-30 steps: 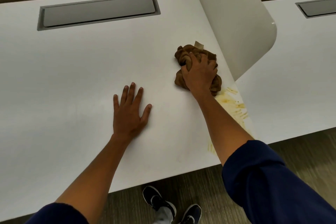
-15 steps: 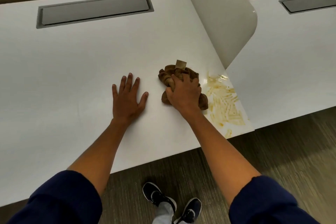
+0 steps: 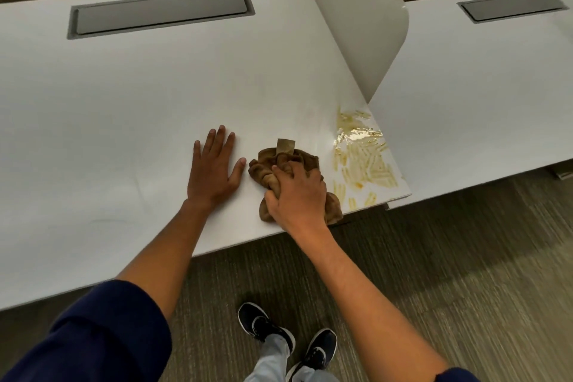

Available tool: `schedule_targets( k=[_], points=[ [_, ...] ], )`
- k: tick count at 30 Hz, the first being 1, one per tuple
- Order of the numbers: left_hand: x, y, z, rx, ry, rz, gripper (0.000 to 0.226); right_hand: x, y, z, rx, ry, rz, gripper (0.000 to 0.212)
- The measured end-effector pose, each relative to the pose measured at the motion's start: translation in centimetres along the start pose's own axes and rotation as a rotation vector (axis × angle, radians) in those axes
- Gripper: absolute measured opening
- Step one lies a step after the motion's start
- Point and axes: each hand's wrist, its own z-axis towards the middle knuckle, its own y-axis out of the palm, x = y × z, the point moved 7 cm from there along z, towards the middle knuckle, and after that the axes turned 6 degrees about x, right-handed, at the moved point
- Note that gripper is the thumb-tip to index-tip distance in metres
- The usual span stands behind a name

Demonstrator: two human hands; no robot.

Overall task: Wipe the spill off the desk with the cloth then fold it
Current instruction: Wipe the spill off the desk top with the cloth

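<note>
A crumpled brown cloth with a tan tag lies on the white desk close to its front edge. My right hand presses down on the cloth and grips it. A yellowish streaky spill covers the desk's right front corner, just right of the cloth. My left hand rests flat on the desk with fingers spread, just left of the cloth, holding nothing.
A white divider panel stands along the desk's right side, above the spill. A grey cable hatch is set in the desk at the back. A second desk lies to the right. My shoes stand on carpet below.
My right hand has dragged the cloth from near the divider toward the front edge and leftward. The spill, partly covered before, now lies exposed to the right. My left hand stayed flat.
</note>
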Motion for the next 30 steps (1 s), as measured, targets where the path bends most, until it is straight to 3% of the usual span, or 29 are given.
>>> schedule_targets(
  k=[7,14,24,30],
  points=[
    [0.8,-0.3,-3.8,0.026,-0.06,0.019,0.072,0.6,0.0,-2.9,0.022,-0.036,-0.01,0.056],
    [0.4,-0.6,-3.7,0.067,-0.124,0.035,0.072,0.9,-0.1,-3.2,0.211,-0.056,-0.061,0.054],
    [0.0,0.0,-3.7,0.073,-0.157,0.074,0.072,2.3,-0.5,5.8,0.269,-0.005,-0.052,0.045],
    [0.2,-0.1,-3.7,0.081,-0.155,0.066,0.07,3.4,-1.2,12.1,0.295,0.119,-0.054,0.045]
  ],
)
